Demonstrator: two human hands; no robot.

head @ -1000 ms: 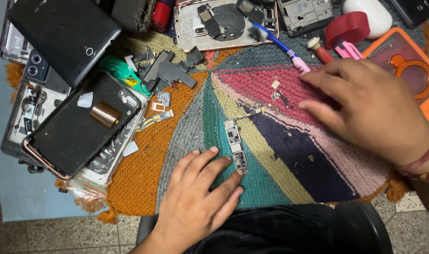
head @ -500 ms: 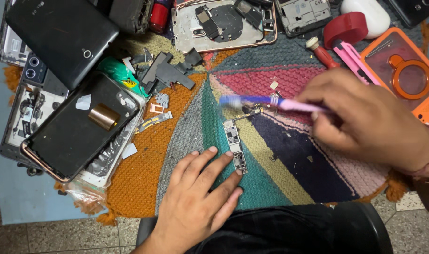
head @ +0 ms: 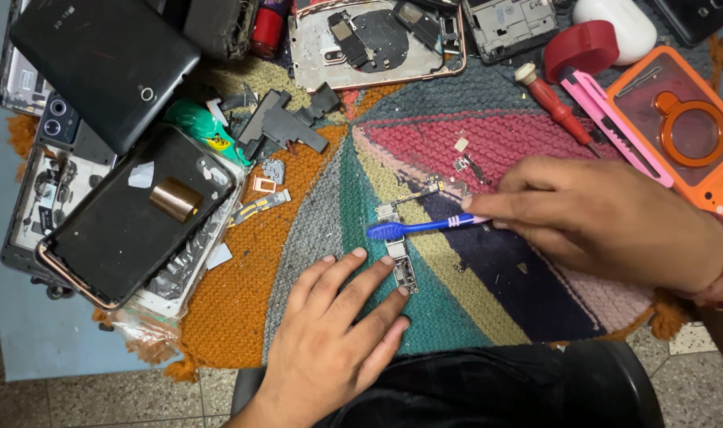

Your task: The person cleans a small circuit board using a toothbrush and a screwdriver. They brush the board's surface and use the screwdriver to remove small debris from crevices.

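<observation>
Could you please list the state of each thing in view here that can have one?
Blue toothbrush: held in right hand, bristle head over the small circuit board.
Small circuit board: flat on the mat, left hand beside it.
Phone frame: opened, insides exposed.
Pink utility knife: lying unheld.
Red screwdriver: lying unheld.

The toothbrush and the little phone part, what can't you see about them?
- Head view: the toothbrush handle's end is hidden inside the right hand.
- The circuit strip is too small to show detail; the left hand's fingertips cover one edge.
- The orange phone case is cut off by the right edge.
</observation>
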